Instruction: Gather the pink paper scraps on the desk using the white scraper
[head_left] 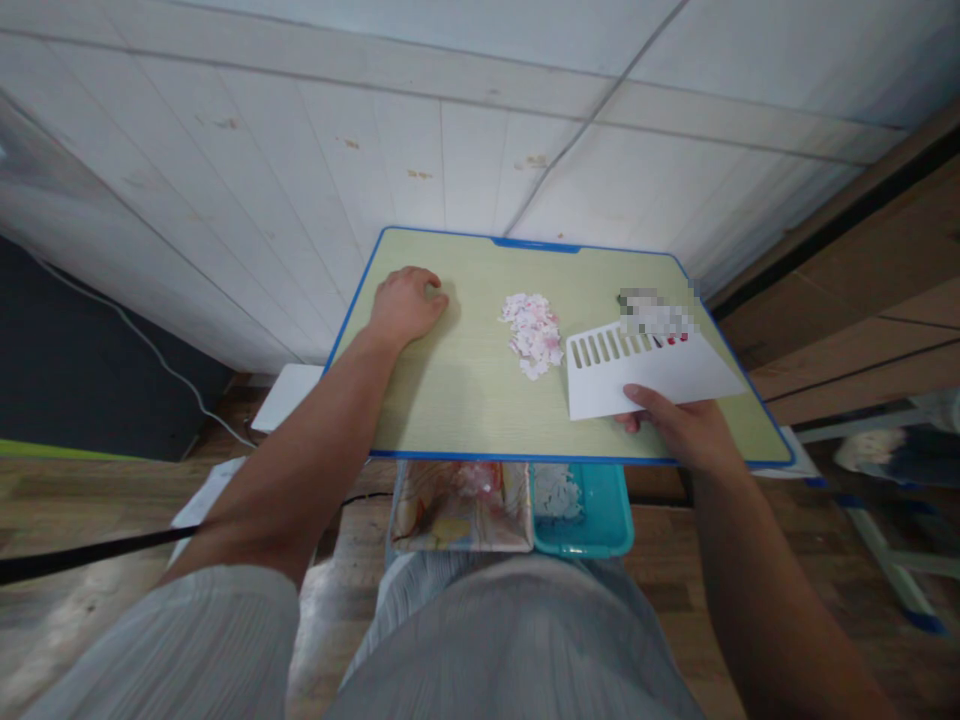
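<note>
My right hand (pixel 679 425) grips a white card (pixel 600 392) by its lower edge, thumb on top and fingers beneath. A row of slots is cut along the card's far side, and some red marks show near a pixelated patch above it. Just left of the card, a loose pile of small white and pinkish paper pieces (pixel 532 335) lies on the table. My left hand (pixel 409 305) rests on the left part of the table, fingers loosely curled and thumb apart, with nothing seen in it.
The small pale-green table (pixel 442 410) has a blue rim and stands against a white panelled wall (pixel 397 150). Below its near edge are a patterned tray (pixel 465 535) and a turquoise basket (pixel 607 510) holding whitish pieces. Brown wooden furniture (pixel 847 300) stands at the right.
</note>
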